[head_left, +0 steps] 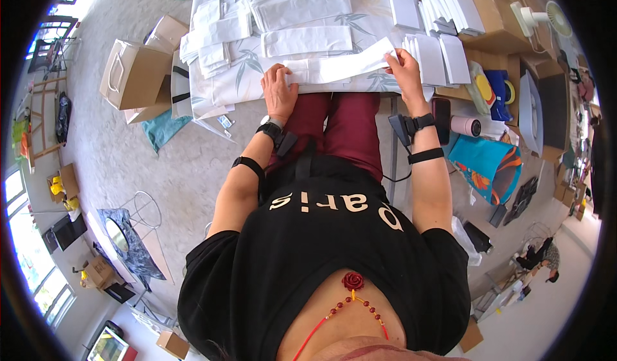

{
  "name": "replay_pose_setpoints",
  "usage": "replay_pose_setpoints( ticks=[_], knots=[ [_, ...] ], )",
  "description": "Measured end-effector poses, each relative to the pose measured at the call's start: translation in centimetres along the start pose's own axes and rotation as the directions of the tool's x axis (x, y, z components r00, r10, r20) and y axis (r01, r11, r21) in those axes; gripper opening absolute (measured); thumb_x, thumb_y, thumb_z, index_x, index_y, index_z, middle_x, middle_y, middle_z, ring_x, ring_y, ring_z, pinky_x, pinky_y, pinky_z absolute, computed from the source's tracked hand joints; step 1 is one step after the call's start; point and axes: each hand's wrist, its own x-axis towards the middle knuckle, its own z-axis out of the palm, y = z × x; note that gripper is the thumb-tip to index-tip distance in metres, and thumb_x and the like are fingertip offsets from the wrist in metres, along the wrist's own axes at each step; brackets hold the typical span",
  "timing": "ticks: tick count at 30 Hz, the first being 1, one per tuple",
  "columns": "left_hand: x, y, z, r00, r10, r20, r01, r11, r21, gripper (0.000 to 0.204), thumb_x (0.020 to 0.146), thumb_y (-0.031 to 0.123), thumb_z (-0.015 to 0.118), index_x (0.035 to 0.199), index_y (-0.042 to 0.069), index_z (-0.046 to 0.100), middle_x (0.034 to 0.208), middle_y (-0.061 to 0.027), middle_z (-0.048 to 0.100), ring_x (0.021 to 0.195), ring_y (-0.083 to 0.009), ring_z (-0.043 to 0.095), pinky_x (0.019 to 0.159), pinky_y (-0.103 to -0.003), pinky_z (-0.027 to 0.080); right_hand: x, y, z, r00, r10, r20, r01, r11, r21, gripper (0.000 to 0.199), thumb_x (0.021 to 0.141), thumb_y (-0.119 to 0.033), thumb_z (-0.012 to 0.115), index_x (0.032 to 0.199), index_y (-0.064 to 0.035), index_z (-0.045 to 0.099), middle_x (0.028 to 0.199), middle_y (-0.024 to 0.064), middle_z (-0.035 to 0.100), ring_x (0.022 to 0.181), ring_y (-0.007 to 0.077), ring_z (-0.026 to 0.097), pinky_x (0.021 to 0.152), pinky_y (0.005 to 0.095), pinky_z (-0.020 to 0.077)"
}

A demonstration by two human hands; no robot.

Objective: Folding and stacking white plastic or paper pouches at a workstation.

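Observation:
A long white strip, seemingly folded paper or a flat sleeve, stretches between my hands over the near edge of the table. My right hand pinches its right end, lifted slightly off the cloth. At the other end, my left hand rests with bent fingers apart, fingertips touching the strip's left end and thumb out to the side. Just beyond lies a similar flat white piece. Layered stacks of white sleeves cover the table farther back.
White folded packets stand at the table's right, near cardboard boxes and a small fan. A pink tumbler and dark phone lie by my right wrist. Brown boxes stand left of the patterned tablecloth.

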Motion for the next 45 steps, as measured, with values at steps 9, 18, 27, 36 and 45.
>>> replay_pose_setpoints(
  ticks=[9, 18, 27, 36, 45],
  knots=[
    [0.0, 0.1, 0.4, 1.0, 0.009, -0.016, -0.009, 0.999, 0.031, 0.03, 0.076, 0.003, 0.071, 0.104, 0.009, 0.061, 0.123, -0.0101, 0.058, 0.121, -0.0332, 0.053, 0.102, -0.047, 0.04, 0.8, 5.5, -0.6, 0.994, -0.009, -0.111, -0.008, 0.989, -0.15, 0.028, 0.095, -0.02, 0.07, 0.111, 0.003, 0.069, 0.096, 0.0102, 0.074, 0.078, 0.0161, 0.071, 0.069, 0.03, 0.0574],
    [-0.1, 0.3, 0.7, 0.999, 0.0, -0.053, 0.001, 1.0, 0.02, 0.028, 0.078, 0.003, 0.07, 0.104, 0.008, 0.06, 0.125, -0.0128, 0.058, 0.121, -0.0352, 0.053, 0.102, -0.048, 0.04, 1.1, 8.7, -1.0, 0.964, -0.143, -0.226, 0.082, 0.962, -0.261, 0.033, 0.092, -0.021, 0.069, 0.117, 0.0003, 0.068, 0.099, 0.0163, 0.074, 0.083, 0.0261, 0.074, 0.074, 0.0382, 0.0573],
    [-0.3, 0.0, 1.0, 0.998, -0.028, -0.06, 0.028, 1.0, -0.014, 0.028, 0.078, 0.002, 0.069, 0.104, 0.007, 0.058, 0.126, -0.0141, 0.056, 0.122, -0.0373, 0.052, 0.107, -0.051, 0.038, -0.1, 9.3, -0.1, 0.96, -0.143, -0.242, 0.015, 0.886, -0.464, 0.043, 0.087, -0.02, 0.07, 0.126, -0.0027, 0.066, 0.11, 0.0219, 0.073, 0.103, 0.0376, 0.07, 0.092, 0.0433, 0.054],
    [-0.2, 0.1, 1.1, 0.998, -0.034, -0.059, 0.032, 0.999, -0.033, 0.028, 0.078, 0.002, 0.069, 0.104, 0.006, 0.058, 0.126, -0.0147, 0.055, 0.122, -0.0389, 0.051, 0.11, -0.054, 0.037, 0.2, 9.2, 0.2, 0.951, -0.167, -0.26, 0.0, 0.842, -0.539, 0.036, 0.089, -0.018, 0.069, 0.122, -0.0026, 0.067, 0.106, 0.0196, 0.074, 0.099, 0.0371, 0.07, 0.089, 0.0444, 0.0539],
    [-0.2, 0.1, 1.3, 0.997, -0.04, -0.061, 0.037, 0.998, -0.046, 0.028, 0.079, 0.002, 0.068, 0.104, 0.006, 0.057, 0.125, -0.0156, 0.054, 0.121, -0.04, 0.05, 0.11, -0.056, 0.036, 0.5, 9.5, 0.7, 0.915, -0.269, -0.301, 0.058, 0.826, -0.561, 0.03, 0.089, -0.017, 0.069, 0.115, -0.0022, 0.069, 0.102, 0.0174, 0.074, 0.097, 0.0369, 0.07, 0.089, 0.0447, 0.0533]
  ],
)
